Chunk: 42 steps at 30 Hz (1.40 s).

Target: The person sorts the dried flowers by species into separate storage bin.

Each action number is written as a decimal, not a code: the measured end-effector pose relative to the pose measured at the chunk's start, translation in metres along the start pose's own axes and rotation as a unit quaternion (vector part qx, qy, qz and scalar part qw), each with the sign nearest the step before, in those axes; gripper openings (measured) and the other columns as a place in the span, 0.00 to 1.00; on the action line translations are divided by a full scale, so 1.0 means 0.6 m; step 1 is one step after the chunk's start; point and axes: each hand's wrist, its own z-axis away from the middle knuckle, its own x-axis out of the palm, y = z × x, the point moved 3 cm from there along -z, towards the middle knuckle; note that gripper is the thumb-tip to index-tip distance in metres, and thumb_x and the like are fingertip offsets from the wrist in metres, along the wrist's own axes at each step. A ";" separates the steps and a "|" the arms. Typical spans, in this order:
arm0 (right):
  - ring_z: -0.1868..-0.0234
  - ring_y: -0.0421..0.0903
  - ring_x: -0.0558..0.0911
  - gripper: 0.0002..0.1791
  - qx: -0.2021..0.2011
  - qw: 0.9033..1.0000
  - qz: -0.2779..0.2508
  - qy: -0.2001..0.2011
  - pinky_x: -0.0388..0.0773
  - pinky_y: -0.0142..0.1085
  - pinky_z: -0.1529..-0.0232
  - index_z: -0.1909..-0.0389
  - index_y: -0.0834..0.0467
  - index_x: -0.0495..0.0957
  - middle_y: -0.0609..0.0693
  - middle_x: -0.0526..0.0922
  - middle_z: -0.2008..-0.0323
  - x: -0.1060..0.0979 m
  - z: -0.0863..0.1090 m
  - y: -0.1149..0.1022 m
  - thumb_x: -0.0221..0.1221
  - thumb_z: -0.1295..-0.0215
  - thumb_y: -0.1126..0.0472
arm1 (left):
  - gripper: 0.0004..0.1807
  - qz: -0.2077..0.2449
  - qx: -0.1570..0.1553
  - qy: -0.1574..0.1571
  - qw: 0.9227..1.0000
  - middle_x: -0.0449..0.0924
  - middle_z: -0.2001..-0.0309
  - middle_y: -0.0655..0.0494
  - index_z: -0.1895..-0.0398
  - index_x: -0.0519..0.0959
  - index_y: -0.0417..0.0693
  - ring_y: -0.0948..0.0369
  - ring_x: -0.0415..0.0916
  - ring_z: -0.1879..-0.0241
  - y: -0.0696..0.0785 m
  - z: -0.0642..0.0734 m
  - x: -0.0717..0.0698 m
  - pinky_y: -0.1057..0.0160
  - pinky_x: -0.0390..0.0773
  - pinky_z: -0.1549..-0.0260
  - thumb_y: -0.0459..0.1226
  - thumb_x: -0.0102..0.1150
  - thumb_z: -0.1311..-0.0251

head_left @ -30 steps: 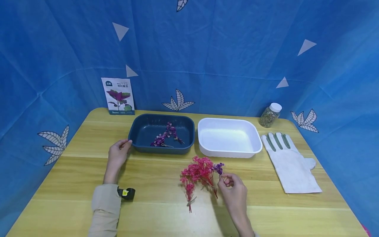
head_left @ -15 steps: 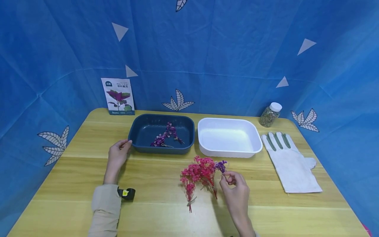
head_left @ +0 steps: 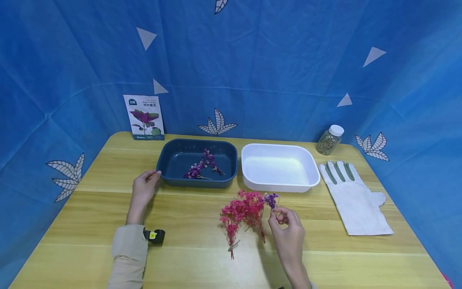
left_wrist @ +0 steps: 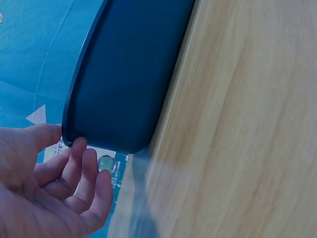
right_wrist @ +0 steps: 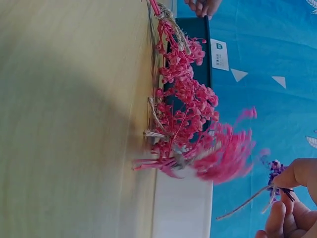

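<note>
My left hand [head_left: 144,192] pinches the rim of the dark blue plastic tray [head_left: 196,184] at its near left corner, thumb and index finger on the edge in the left wrist view. Two bunches of purple dried flowers [head_left: 196,169] lie inside that tray. Between thumb and fingertips, my right hand [head_left: 288,233] holds a small purple dried flower bunch [head_left: 270,200] by its stems; twine hangs from it [right_wrist: 242,204] in the right wrist view. Just left of it, bunches of pink dried flowers [head_left: 234,212] tied with twine lie on the table.
A white tray [head_left: 280,187] stands right of the blue one. Farther right are a white work glove [head_left: 357,208] and a white-capped jar [head_left: 328,141] of dried bits. A seed packet [head_left: 144,117] leans at the back left against the blue curtain [head_left: 252,60].
My right hand has shifted a little to the right and away from me, carrying the purple bunch slightly off the pink flowers. The left hand and both trays stay put.
</note>
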 end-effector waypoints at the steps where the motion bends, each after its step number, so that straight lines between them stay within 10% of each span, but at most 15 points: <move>1: 0.74 0.38 0.72 0.11 0.000 1.000 -0.001 0.000 0.71 0.21 0.68 0.71 0.66 0.80 0.49 0.75 0.79 0.000 0.000 0.000 0.64 0.56 0.79 | 0.29 0.001 0.002 0.001 1.000 0.75 0.50 0.37 0.39 0.68 0.30 0.50 0.76 0.52 -0.001 0.000 0.000 0.71 0.74 0.62 0.47 0.46 0.30; 19: 0.75 0.35 0.72 0.09 -0.023 0.997 -0.063 -0.050 0.73 0.24 0.74 0.69 0.67 0.79 0.50 0.76 0.78 0.040 -0.019 -0.022 0.64 0.52 0.78 | 0.28 -0.005 0.005 -0.004 1.000 0.74 0.49 0.36 0.37 0.67 0.31 0.48 0.75 0.51 0.000 -0.002 0.000 0.71 0.73 0.62 0.46 0.45 0.29; 42: 0.72 0.45 0.77 0.08 -0.001 0.981 -0.097 -0.169 0.75 0.32 0.68 0.62 0.65 0.80 0.53 0.79 0.74 0.179 -0.111 -0.087 0.62 0.38 0.64 | 0.28 0.007 0.001 -0.020 1.000 0.73 0.47 0.35 0.36 0.66 0.31 0.47 0.74 0.47 -0.003 -0.002 -0.001 0.64 0.74 0.55 0.46 0.43 0.28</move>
